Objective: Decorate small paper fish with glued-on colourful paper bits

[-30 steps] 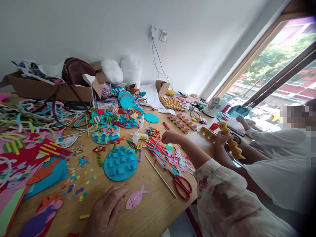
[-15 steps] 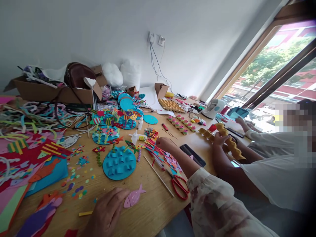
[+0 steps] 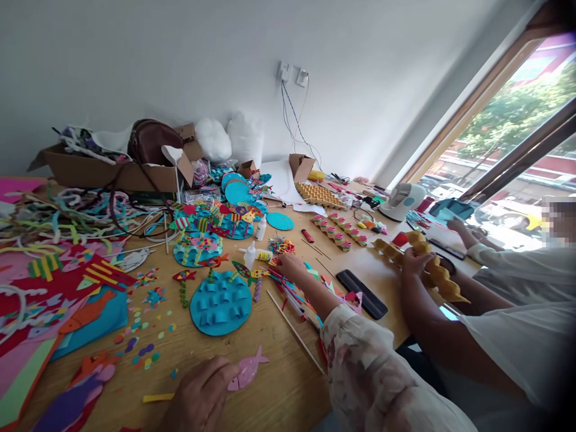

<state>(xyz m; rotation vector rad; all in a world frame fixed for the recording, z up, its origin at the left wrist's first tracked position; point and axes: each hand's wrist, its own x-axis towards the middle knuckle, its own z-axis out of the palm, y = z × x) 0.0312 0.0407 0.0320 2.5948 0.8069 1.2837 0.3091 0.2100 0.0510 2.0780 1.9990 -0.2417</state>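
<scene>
My left hand [image 3: 202, 390] rests at the table's near edge, fingers drawn together, fingertips on the head of a pink foam-like fish [image 3: 248, 371] lying flat. My right hand [image 3: 290, 268] reaches forward, its fingers curled down over the end of a bunch of thin coloured strips [image 3: 288, 290]. A glue bottle with a yellow label [image 3: 263, 255] lies right beside those fingers, and a white bottle [image 3: 249, 257] is next to it. What the right fingertips hold is hidden. Left of the strips sits a blue oval base with raised loops [image 3: 220, 304].
A wooden stick [image 3: 294, 330] and a black phone-like object [image 3: 361, 294] lie to the right. Coloured paper scraps [image 3: 144, 348] and a purple cutout [image 3: 67, 399] are at left. On the right, another person's hands [image 3: 414, 264] hold a yellow egg-carton strip [image 3: 438, 279].
My right hand has moved left to the strips and glue bottle, and its sleeve now covers most of the red scissors. The left fingertips now overlap the fish's head. The view has shifted slightly.
</scene>
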